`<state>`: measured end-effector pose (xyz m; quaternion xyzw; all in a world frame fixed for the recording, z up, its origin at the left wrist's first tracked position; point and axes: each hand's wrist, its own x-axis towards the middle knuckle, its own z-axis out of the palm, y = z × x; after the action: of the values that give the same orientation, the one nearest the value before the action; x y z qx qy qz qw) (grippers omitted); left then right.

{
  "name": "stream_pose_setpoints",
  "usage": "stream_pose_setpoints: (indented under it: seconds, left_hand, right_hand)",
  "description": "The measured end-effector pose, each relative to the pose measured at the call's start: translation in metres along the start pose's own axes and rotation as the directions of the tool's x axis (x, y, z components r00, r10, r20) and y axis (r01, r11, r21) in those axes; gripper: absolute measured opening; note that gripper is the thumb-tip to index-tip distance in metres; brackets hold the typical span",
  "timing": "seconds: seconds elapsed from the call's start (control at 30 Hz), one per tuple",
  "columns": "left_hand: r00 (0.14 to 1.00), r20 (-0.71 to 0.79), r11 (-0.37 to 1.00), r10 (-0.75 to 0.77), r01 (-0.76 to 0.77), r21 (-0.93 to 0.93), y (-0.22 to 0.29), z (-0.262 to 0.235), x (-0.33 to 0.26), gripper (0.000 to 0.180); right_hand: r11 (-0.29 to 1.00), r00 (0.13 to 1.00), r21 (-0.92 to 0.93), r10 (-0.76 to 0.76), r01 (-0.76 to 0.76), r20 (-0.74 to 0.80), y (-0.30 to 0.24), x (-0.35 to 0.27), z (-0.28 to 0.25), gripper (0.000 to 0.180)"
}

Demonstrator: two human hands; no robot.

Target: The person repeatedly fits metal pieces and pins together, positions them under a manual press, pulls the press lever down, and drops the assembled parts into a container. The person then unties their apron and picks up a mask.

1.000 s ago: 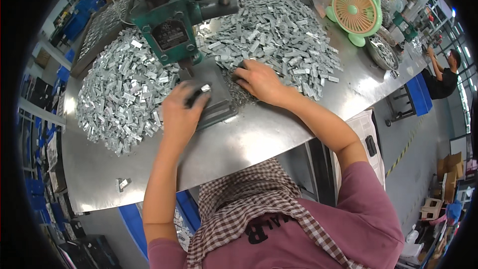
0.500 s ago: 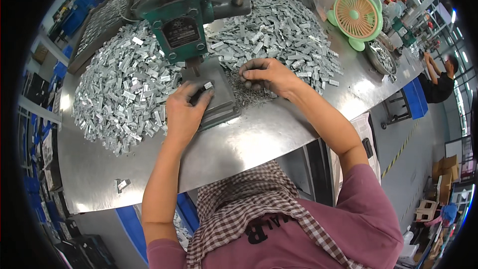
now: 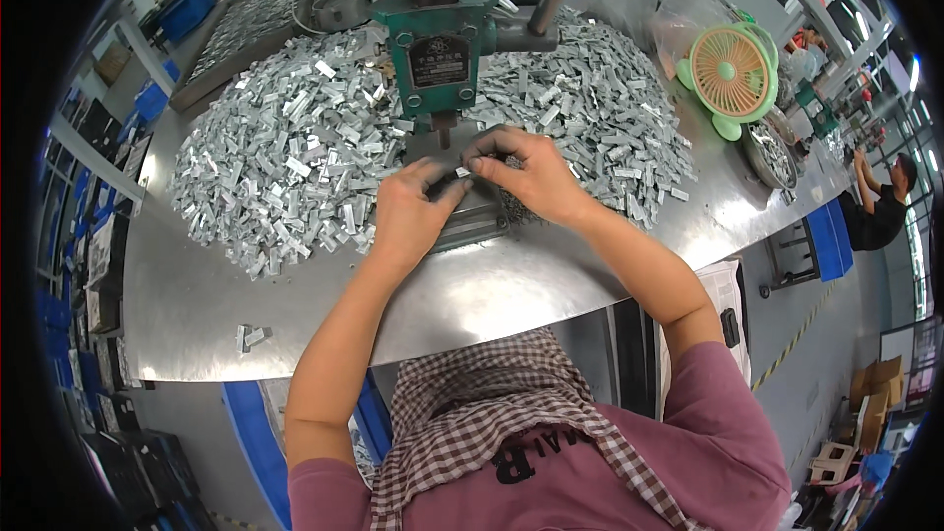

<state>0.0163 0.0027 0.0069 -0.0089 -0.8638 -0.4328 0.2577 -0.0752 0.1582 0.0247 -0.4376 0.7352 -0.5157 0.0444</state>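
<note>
Both my hands meet over the base (image 3: 474, 223) of a green hand press (image 3: 438, 54), just below its ram (image 3: 444, 133). My left hand (image 3: 415, 206) is closed, thumb and fingertips pinching a small silvery metal piece (image 3: 462, 172). From the other side, my right hand (image 3: 531, 172) has its thumb and curled fingers closed on the same piece. Darkened fingertips cover most of it. A large heap of similar metal pieces (image 3: 285, 152) lies left of the press, and another heap (image 3: 600, 118) lies behind and right of it.
Two loose pieces (image 3: 254, 337) lie near the front left of the steel table (image 3: 492, 290). A green-and-orange fan (image 3: 730, 74) and a bowl of parts (image 3: 770, 155) stand at the right. A tray (image 3: 246, 34) sits at the back left. Farther right, another person (image 3: 880, 197) works.
My right hand has come left from the small scraps beside the press to meet my left hand at the metal piece. The whole view has shifted, moving the press rightward in the picture.
</note>
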Motion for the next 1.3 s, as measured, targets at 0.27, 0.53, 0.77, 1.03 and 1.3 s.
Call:
stream_pose_setpoints:
  seconds: [0.27, 0.53, 0.77, 1.03, 1.3]
  left_hand:
    - [0.998, 0.041, 0.998, -0.057, 0.055, 0.044, 0.005, -0.006, 0.002, 0.022]
    - [0.995, 0.056, 0.997, -0.081, 0.081, -0.001, 0.005, -0.006, 0.005, 0.023]
    - [0.997, 0.051, 0.998, -0.057, 0.055, 0.031, 0.009, -0.008, 0.005, 0.023]
    - [0.996, 0.057, 0.998, -0.065, 0.063, 0.025, 0.004, -0.008, 0.004, 0.023]
    - [0.995, 0.089, 0.999, -0.036, 0.034, 0.022, 0.003, -0.010, 0.007, 0.024]
  right_hand:
    - [0.995, 0.999, -0.093, -0.039, 0.040, 0.016, -0.003, 0.004, -0.001, 0.018]
    - [0.921, 0.961, -0.290, -0.276, 0.260, -0.015, -0.005, 0.002, -0.001, 0.011]
    - [0.855, 0.946, -0.406, -0.307, 0.324, 0.107, -0.008, 0.007, -0.008, 0.012]
    - [0.766, 0.930, -0.529, -0.274, 0.365, 0.245, -0.021, 0.014, -0.008, 0.011]
    - [0.920, 0.974, -0.322, -0.193, 0.222, 0.120, -0.008, 0.009, -0.005, 0.015]
